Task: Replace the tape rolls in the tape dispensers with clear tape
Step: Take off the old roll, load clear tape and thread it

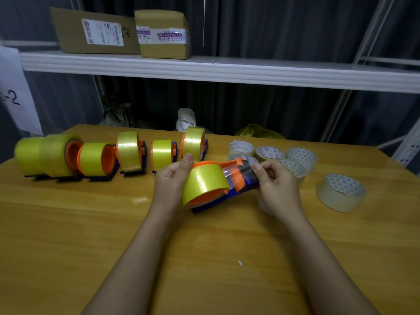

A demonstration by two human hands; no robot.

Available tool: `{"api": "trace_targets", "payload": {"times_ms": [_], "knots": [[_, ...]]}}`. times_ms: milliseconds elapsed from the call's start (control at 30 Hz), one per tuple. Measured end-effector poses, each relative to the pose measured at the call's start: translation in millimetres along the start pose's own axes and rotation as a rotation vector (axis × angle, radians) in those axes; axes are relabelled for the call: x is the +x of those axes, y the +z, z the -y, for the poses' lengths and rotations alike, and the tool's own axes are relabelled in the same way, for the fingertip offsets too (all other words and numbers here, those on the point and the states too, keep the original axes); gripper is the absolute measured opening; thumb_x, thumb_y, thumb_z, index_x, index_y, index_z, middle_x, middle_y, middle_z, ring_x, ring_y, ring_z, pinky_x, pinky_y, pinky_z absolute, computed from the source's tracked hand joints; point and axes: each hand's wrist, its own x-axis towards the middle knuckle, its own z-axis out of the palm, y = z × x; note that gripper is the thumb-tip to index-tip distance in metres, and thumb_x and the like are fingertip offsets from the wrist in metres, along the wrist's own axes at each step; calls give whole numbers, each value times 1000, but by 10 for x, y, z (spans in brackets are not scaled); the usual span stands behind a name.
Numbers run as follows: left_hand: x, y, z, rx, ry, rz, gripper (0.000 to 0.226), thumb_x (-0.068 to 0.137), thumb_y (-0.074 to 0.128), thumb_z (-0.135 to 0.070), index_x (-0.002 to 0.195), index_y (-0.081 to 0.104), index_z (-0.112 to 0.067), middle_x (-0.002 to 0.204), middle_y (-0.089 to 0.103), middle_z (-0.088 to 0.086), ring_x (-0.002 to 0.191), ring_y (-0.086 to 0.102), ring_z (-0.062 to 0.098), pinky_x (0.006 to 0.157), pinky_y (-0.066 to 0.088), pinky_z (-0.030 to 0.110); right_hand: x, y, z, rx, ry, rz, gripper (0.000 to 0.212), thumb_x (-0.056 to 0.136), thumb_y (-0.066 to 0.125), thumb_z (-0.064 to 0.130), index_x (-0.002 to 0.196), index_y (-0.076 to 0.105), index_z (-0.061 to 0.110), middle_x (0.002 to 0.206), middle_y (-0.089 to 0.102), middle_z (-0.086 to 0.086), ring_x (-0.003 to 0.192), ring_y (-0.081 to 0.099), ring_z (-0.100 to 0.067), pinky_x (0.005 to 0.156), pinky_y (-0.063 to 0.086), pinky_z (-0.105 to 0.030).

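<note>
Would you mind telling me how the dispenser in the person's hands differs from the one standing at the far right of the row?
The held dispenser is gripped by both the left hand and right hand and tilted; the row's rightmost dispenser stands upright, untouched, on the table. Both hold yellow tape.

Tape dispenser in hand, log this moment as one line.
left hand grips yellow roll | right hand pinches tape dispenser front | held above table | clear rolls untouched

The leftmost yellow tape rolls [45, 155] are blurred; the right hand [276, 180] hides the dispenser's [229, 189] front end.
</note>
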Motion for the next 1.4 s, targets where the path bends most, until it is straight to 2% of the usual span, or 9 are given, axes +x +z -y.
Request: {"api": "trace_targets", "payload": {"times_ms": [167, 400, 600, 767, 933, 1000, 1100, 1300, 1400], "knots": [[29, 1, 28, 79, 45, 61, 47, 81, 45, -50, 67, 54, -6, 59, 51, 4, 54, 50, 11, 49, 40, 18, 18, -22, -18, 32, 55, -33, 20, 96, 56, 27, 82, 62, 12, 83, 66, -4, 80, 62, -15, 66, 47, -25], [102, -82, 124, 295, 56, 131, 31, 100, 32, -36, 86, 56, -23, 74, 55, -4, 60, 52, -5, 52, 39, 9, 31, -48, -18, 14, 58, -16, 21, 95, 58, 28, 81, 65, 14, 83, 68, -2, 84, 64, -16, 74, 53, -35], [154, -74, 122, 444, 81, 163, 31, 102, 30, -32, 88, 56, -23, 80, 55, -1, 66, 49, 0, 54, 37, 11, 5, -33, 26, -41, 49, 72, 27, 97, 53, 29, 75, 67, 24, 83, 68, 6, 84, 61, -7, 69, 47, -22], [144, -32, 43, 535, 21, 258, 52, 79, 47, -74, 98, 58, -27, 96, 61, -9, 88, 59, 7, 70, 48, 24, 31, -5, 64, 15, 63, 72, 27, 96, 57, 28, 73, 68, 21, 77, 68, 4, 75, 61, -9, 65, 48, -19], [186, -75, 45, 584, 143, 256, 49, 73, 57, -72, 84, 60, -24, 80, 61, -5, 77, 60, 11, 68, 51, 40, 55, 7, 23, 153, 116, 91, 21, 93, 62, 24, 74, 69, 19, 79, 68, 3, 78, 62, -7, 70, 48, -16], [195, -103, 106, 657, 255, 221, 46, 80, 55, -68, 84, 59, -23, 79, 55, -10, 81, 53, 1, 72, 44, 33, 39, 33, 1, 184, 89, 86, 18, 91, 64, 22, 74, 70, 23, 80, 70, 6, 83, 65, -8, 77, 51, -24], [120, -124, 178, 750, 393, 166, 32, 91, 52, -48, 90, 57, -17, 80, 47, -14, 84, 40, -13, 72, 29, 23, -54, 105, -3, 222, -22, 18, 20, 92, 62, 14, 76, 68, 24, 80, 68, 12, 76, 61, 7, 71, 46, -8], [83, -171, 227, 889, 466, 146, 43, 93, 32, -47, 98, 57, -12, 88, 50, -7, 86, 47, 15, 78, 24, 25, -122, 209, -29, 65, -170, 27, 26, 96, 55, 11, 78, 62, 28, 78, 65, 15, 77, 59, 3, 71, 44, -11], [34, -147, 261, 874, 439, 177, 44, 94, 27, -47, 101, 55, -14, 88, 50, -7, 87, 48, 17, 83, 24, 26, -166, 220, -39, 86, -131, 15, 21, 97, 53, 11, 82, 62, 22, 78, 64, 14, 76, 58, 6, 70, 43, -9]]}}
